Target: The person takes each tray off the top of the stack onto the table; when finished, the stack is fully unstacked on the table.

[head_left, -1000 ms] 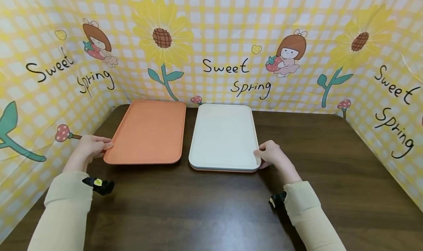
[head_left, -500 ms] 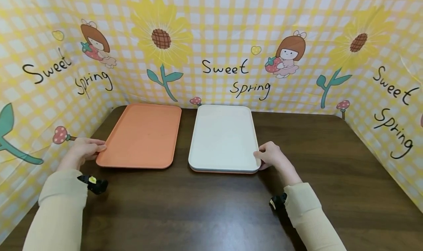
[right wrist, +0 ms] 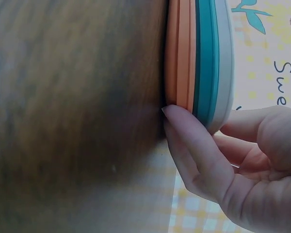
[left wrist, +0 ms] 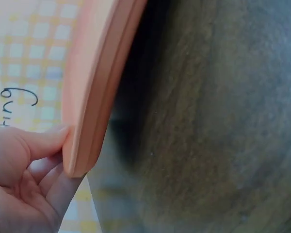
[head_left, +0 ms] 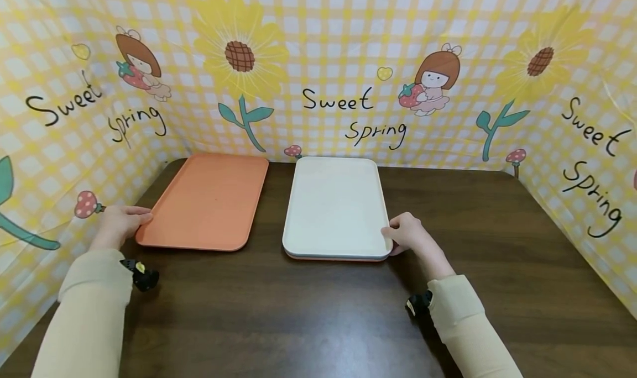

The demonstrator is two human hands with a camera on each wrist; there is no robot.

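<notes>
An orange tray lies at the left of the table, its near left edge pinched by my left hand. In the left wrist view my thumb is on the upper side of the orange tray, fingers beneath; the side shows ridges. To its right is a stack topped by a white tray. My right hand grips the stack's near right edge. In the right wrist view the stack shows a white tray, a teal tray and orange rims, with my fingers under them.
The dark wooden table reaches to a yellow checked cloth with printed flowers and words, which stands behind and at both sides. A gap of bare wood parts the orange tray from the stack.
My left hand and the orange tray have moved left, widening the gap to the stack. My right hand and the stack have stayed almost in place.
</notes>
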